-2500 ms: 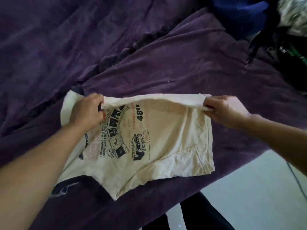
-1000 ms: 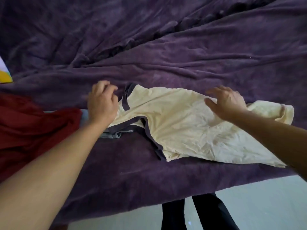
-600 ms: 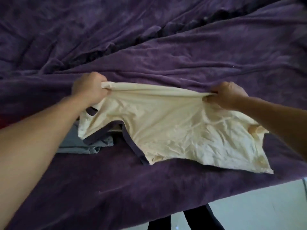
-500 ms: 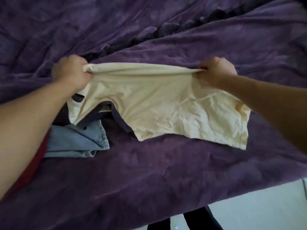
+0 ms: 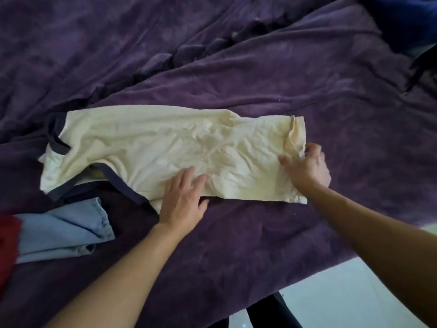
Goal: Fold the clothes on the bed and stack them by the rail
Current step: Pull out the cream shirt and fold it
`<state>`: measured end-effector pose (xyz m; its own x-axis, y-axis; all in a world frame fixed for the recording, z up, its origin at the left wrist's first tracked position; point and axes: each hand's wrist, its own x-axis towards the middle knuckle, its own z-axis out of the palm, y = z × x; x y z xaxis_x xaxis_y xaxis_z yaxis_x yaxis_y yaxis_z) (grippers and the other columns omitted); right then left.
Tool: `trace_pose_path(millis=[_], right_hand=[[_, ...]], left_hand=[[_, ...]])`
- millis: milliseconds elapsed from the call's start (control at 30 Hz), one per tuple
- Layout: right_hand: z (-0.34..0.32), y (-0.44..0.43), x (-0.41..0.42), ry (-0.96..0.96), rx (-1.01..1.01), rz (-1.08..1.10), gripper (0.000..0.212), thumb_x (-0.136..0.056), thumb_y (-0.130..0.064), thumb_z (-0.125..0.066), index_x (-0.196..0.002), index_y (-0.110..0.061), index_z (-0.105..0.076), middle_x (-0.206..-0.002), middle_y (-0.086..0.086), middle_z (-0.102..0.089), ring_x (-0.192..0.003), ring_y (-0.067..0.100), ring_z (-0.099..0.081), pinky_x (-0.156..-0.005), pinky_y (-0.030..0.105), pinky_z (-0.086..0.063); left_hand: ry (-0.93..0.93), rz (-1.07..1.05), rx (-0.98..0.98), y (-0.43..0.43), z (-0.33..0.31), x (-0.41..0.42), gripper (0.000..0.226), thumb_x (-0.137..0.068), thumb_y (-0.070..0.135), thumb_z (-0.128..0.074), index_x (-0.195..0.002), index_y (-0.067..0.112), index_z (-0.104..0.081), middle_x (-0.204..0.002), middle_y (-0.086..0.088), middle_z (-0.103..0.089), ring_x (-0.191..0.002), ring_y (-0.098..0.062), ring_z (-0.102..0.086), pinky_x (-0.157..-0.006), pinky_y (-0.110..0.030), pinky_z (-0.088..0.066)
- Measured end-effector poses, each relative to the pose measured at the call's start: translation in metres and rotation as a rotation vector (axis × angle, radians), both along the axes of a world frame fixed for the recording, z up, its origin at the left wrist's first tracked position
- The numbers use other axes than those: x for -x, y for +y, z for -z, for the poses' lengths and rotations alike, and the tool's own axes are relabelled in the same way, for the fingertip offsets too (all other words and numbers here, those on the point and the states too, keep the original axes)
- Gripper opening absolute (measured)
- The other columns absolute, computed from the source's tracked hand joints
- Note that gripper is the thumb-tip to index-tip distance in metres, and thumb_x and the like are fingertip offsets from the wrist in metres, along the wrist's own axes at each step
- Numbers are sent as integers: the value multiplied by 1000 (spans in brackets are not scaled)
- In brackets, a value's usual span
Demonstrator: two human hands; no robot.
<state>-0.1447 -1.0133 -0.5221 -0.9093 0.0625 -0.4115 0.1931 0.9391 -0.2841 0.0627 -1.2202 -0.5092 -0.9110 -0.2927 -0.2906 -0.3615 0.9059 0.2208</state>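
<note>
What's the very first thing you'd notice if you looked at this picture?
A long cream T-shirt with dark trim stands out, spread across the middle of the purple blanket. The left hand presses flat on its near edge, and the right hand rests on its right end. A light blue garment lies at the lower left.

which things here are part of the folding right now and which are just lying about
In hand:
cream t-shirt, spread on the purple bedspread
left hand, flat on its near edge
right hand, at its hem end

Lying about:
light blue garment, near the shirt's sleeve
red cloth, at the left edge
dark blue item, top right corner
</note>
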Motion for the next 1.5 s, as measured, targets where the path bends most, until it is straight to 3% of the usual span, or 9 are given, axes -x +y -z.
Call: trace_pose_path(millis=[233, 500, 700, 833, 1033, 1200, 1300, 1400, 1500], right_hand=[[-2, 33, 58, 106, 101, 48, 29, -87, -42, -55, -104, -20, -63, -109, 12, -66, -102, 36, -58, -78, 34, -41], [-5, 19, 69, -241, 279, 228, 78, -60, -76, -63, -101, -10, -64, -99, 6, -67, -88, 27, -64, -78, 37, -53], [-35, 28, 81, -221, 462, 245, 32, -74, -39, -79, -85, -12, -66, -84, -1, -67, -81, 18, -66, -56, 24, -46], [-89, -5, 77, 20, 535, 76, 25, -80, -41, -68, -94, -21, -62, -83, -11, -62, -92, 20, -64, -67, 25, -45], [-94, -128, -3, 122, 356, -399, 36, -86, -24, -56, -121, -26, -46, -104, 8, -61, -95, 37, -58, -72, 34, -39], [-55, -185, -90, -327, 319, -870, 61, -93, -22, -57, -147, -29, -30, -124, 7, -61, -108, 28, -59, -88, 32, -42], [-41, -173, -91, -27, 344, -727, 43, -95, -17, -48, -138, -24, -47, -116, 5, -65, -102, 26, -62, -76, 31, -46], [-27, -151, -70, 265, 144, -642, 50, -94, -22, -48, -143, -24, -39, -146, 6, -41, -132, 27, -37, -92, 45, -44], [-8, -136, -66, -59, -147, -660, 65, -93, -49, -41, -149, -40, -9, -161, -1, 2, -147, 24, 0, -107, 54, -27]], left_hand=[[-127, -22, 75, -13, 14, 7, 58, -87, 12, -59, -142, 20, -41, -151, -14, -31, -138, -32, -29, -109, -45, -29], [-280, 0, 133, 9, 19, 7, 85, -88, 10, -47, -150, 31, 7, -157, -13, 8, -145, -35, 4, -117, -49, -12], [-204, -48, 46, -9, -4, -3, 70, -91, 24, -51, -151, 25, -15, -155, -13, -19, -142, -29, -20, -112, -43, -25], [-162, -162, 2, -31, -30, -14, 63, -93, 33, -50, -149, 21, -26, -153, -11, -27, -138, -28, -29, -109, -42, -31], [-30, -283, 19, -81, -48, -51, 56, -87, 13, -59, -140, 7, -43, -137, -18, -44, -120, -36, -47, -91, -49, -45], [35, -305, 15, -132, -41, -80, 52, -83, 9, -62, -134, 4, -49, -133, -19, -48, -115, -38, -49, -91, -50, -45], [84, -261, 41, -154, -39, -82, 48, -81, 4, -64, -128, 3, -55, -131, -22, -50, -114, -41, -51, -88, -52, -46], [103, -116, 74, -159, -33, -65, 47, -80, 1, -62, -127, 4, -57, -133, -22, -48, -120, -40, -48, -90, -51, -45], [97, 33, 63, -148, -21, -31, 47, -89, 8, -52, -136, 12, -47, -148, -16, -33, -136, -35, -31, -105, -45, -34]])
